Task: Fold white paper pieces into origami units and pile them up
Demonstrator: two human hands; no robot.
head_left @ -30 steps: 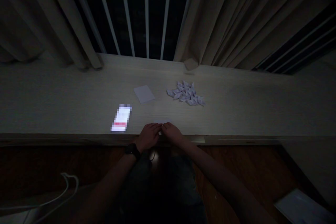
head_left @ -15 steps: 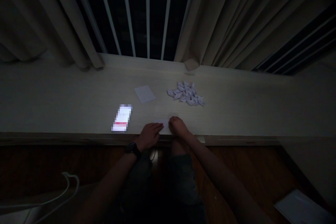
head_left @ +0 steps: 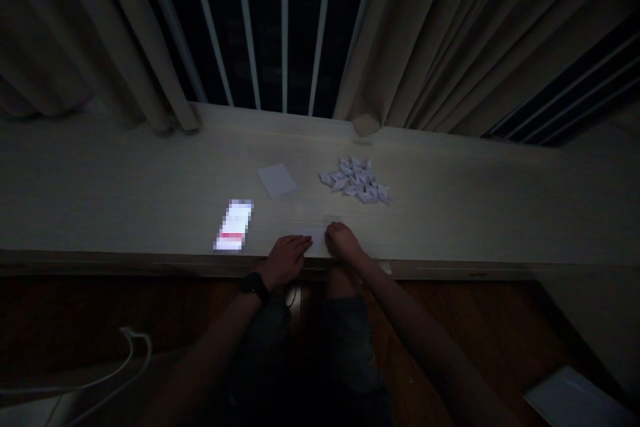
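Note:
A small piece of white paper point(head_left: 318, 239) lies near the front edge of the pale ledge, between my two hands. My left hand point(head_left: 287, 257), with a dark watch on its wrist, rests with fingers stretched out flat and the tips at the paper's left side. Curled closed at the paper's right end is my right hand point(head_left: 344, 241); its fingers partly hide that end. Beyond it sits a pile of several small folded white paper pieces point(head_left: 356, 180). A flat stack of square white paper point(head_left: 277, 180) lies farther left.
A phone with a lit, pixelated screen point(head_left: 234, 225) lies left of my hands on the ledge point(head_left: 475, 207). Curtains point(head_left: 440, 47) and a barred window stand behind. Below are my knees, a white cable point(head_left: 135, 333) and a flat pale object point(head_left: 575, 393) on the floor.
My right hand has shifted slightly to the right, showing a little more of the paper between the hands. The left hand stays nearly in place.

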